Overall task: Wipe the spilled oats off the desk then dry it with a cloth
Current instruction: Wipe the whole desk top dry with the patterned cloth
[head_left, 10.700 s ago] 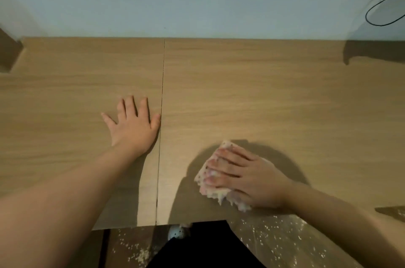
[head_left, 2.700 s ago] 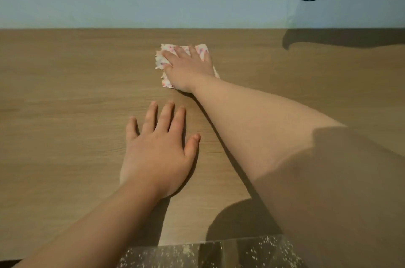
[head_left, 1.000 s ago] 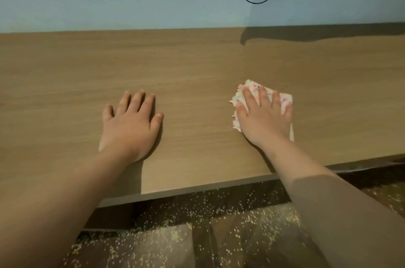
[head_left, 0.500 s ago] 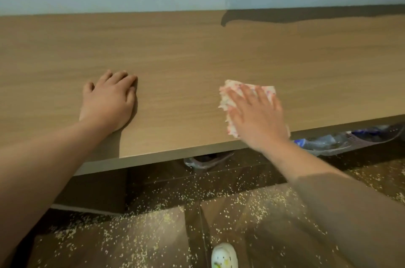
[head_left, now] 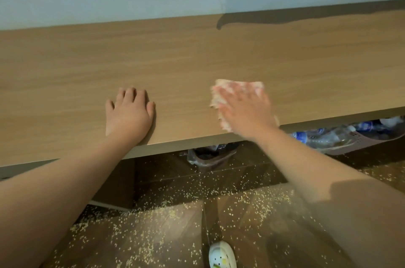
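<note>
My right hand [head_left: 245, 112] lies flat on the cloth [head_left: 219, 90], fingers straight and spread, pressing down without curling round it. The cloth is directly beneath that hand. A strip shows past my fingertips on the far side, and another sticks out on the thumb side, toward my left hand [head_left: 129, 114]. Its near corner, below the heel of my palm, sits right at the front edge of the desk [head_left: 197, 55].

It is folded into a pad. The longer side seems to run from fingertips back to wrist, in line with my forearm and pointing at the wall, but hand and cloth are both blurred, so I can't be sure of that.

My left hand is well apart, off to the thumb side of the right one. It is palm down on the bare wood with relaxed fingers close together, holding nothing, and I judge it is only bracing me.

The right hand is the one on the cloth, so the next stroke is its job. With the edge just behind my wrist, the room to travel is forward or sideways.

I see no oats on the desk around either hand. Oats [head_left: 166, 208] are scattered on the floor [head_left: 175, 169] beneath my forearms. So I judge this is the drying pass.
</note>
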Demonstrator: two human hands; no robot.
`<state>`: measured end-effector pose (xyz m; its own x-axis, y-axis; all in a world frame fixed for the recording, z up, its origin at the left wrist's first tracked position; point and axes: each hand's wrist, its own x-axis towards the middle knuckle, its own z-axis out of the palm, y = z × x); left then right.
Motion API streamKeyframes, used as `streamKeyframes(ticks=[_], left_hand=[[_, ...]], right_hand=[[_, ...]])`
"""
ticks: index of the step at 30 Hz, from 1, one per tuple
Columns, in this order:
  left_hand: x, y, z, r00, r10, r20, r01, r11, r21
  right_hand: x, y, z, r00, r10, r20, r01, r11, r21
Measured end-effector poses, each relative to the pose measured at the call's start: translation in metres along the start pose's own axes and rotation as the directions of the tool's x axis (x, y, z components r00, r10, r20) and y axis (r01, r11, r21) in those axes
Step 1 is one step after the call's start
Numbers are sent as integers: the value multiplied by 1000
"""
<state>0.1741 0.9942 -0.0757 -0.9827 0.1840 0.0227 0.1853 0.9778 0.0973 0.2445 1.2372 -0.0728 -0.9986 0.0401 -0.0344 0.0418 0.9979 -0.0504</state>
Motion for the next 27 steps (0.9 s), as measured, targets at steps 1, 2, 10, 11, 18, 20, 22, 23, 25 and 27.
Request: streamKeyframes(ticks=[1, 2, 10, 11, 18, 20, 22, 23, 25, 27], left_hand=[[-1, 2, 1, 999, -8, 37, 7, 1000, 21], [-2, 4, 2, 997, -15, 70, 12, 999, 36], [-5, 9, -3, 987, 2, 162, -26, 989, 145], [-5, 9, -4, 985, -4, 170, -22, 989, 149], [-7, 25, -11, 980, -34, 196, 14, 995, 100], [-8, 43, -13, 987, 85, 136, -89, 996, 21], [-4, 68, -13, 957, 279, 73, -282, 959, 30], [1, 80, -13, 945, 323, 59, -325, 946, 25], [20, 102, -11, 956, 287, 67, -287, 958, -17], [40, 116, -5, 974, 209, 93, -206, 978, -39]], right_hand=[[0, 25, 0, 993, 114, 6, -114, 993, 7], [-1, 46, 0, 973, 228, 28, -229, 973, 19], [-3, -17, 5, 996, 80, -36, -79, 996, 31], [-7, -32, 5, 1000, 8, 1, -8, 999, 47], [-15, 36, 2, 992, 105, 71, -104, 994, -19], [-17, 73, -2, 944, 320, 87, -321, 947, 0], [-13, 90, -6, 873, 475, 115, -482, 875, 43], [-10, 87, -7, 853, 506, 129, -515, 855, 55], [-8, 63, -6, 894, 429, 130, -437, 898, 41], [-14, 38, -1, 981, 168, 94, -169, 986, 5]])
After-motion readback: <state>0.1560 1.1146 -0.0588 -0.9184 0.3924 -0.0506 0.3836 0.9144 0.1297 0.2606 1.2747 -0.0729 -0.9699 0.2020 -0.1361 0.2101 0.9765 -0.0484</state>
